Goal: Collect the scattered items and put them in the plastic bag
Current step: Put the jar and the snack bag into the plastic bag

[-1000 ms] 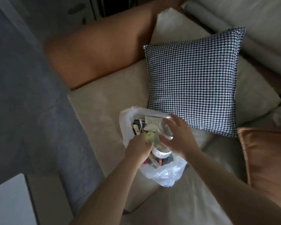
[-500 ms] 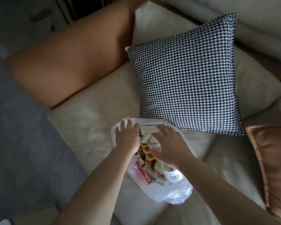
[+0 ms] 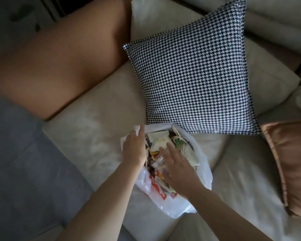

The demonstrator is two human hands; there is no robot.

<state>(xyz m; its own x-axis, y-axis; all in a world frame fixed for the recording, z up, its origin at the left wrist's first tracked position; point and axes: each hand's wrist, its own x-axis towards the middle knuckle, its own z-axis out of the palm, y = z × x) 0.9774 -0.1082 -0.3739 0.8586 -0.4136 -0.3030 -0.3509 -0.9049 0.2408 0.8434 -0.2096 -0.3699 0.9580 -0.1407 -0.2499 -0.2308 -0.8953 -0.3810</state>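
Open white plastic bag [image 3: 201, 164], full w/ items [image 3: 159, 142]

We are looking down at a white plastic bag [image 3: 201, 169] lying open on a beige sofa cushion [image 3: 94, 129]. The left hand [image 3: 134, 148] is resting on the bag's left rim, fingers extended. The right hand [image 3: 178, 168] is reaching over the bag's mouth with fingers straight, above the mixed contents. A white packet [image 3: 159, 139] and a plastic fork [image 3: 175, 130] are lying on top. A houndstooth pillow [image 3: 191, 73] is touching the bag's far edge. An orange cushion [image 3: 292, 164] is sitting well apart at the right.
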